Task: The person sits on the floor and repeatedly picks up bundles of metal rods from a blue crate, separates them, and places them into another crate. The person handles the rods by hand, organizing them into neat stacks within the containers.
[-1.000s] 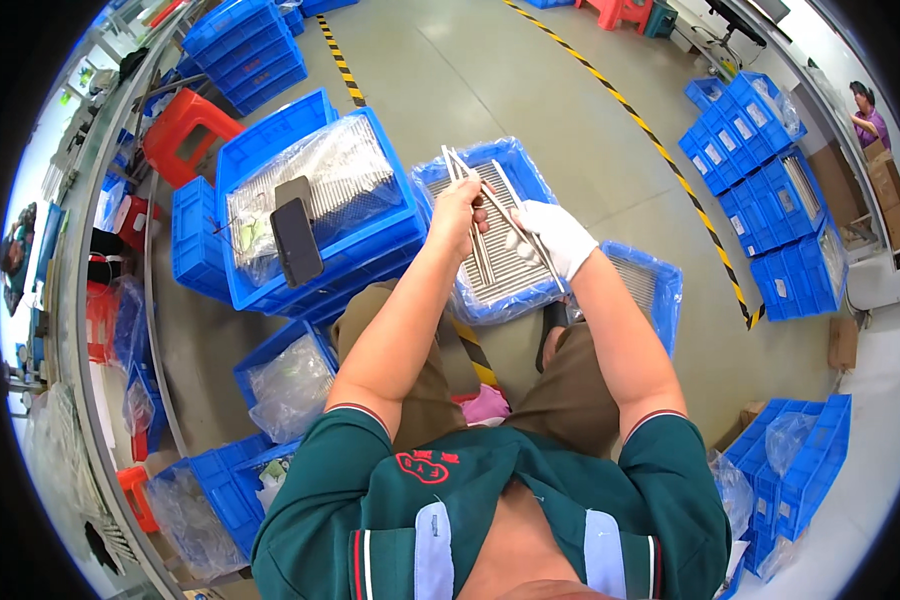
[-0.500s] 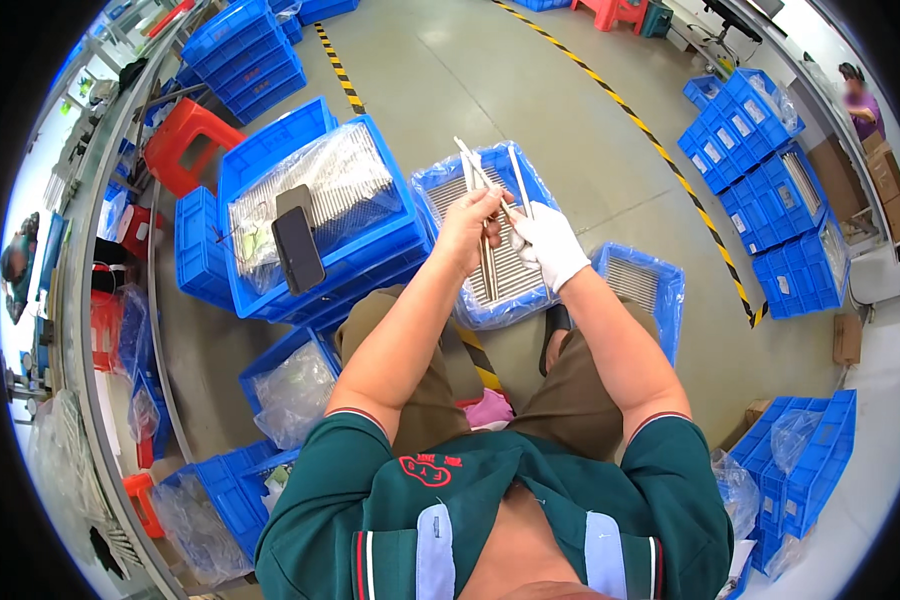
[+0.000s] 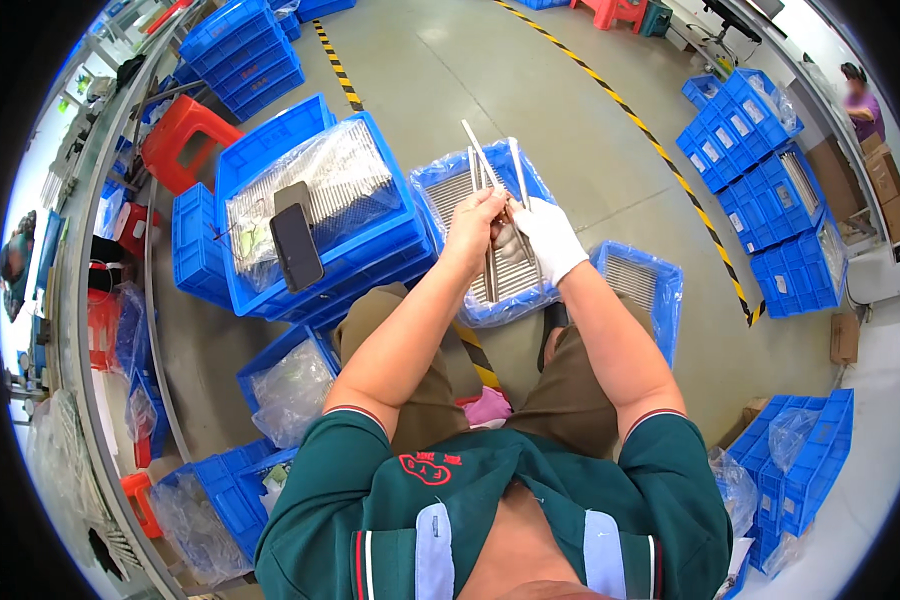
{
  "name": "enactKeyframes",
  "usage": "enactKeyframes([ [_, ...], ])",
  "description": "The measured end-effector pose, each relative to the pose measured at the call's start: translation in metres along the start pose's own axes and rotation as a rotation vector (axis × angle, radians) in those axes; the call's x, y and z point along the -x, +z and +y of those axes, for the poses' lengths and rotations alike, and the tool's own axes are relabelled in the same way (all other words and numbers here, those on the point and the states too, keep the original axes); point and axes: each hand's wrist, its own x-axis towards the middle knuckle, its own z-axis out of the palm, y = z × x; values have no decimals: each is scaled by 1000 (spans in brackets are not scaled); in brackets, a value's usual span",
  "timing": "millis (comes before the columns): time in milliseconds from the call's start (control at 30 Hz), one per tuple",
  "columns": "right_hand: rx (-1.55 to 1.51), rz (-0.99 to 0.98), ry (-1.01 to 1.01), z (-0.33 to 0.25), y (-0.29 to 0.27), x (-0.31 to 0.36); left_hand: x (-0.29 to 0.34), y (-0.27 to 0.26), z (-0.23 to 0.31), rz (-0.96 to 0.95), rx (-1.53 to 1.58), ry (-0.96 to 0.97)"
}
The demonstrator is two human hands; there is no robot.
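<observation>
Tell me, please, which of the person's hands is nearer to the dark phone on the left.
Left: the bare left hand is to the right of the phone, above the crate of metal rods; the gloved right hand is farther right, beyond it.

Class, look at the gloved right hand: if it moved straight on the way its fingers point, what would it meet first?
Most likely the bare left hand, which holds metal rods just ahead of the gloved right hand; depth there is unclear.
</observation>
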Motion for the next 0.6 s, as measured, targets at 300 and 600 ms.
enactKeyframes([
  [300,135,209,-216,-9,-38,-44,14,16,-12,-94,-291,-322],
  [600,-165,481,-144,-30,-81,-47,12,-12,-10,-284,64,-404],
])
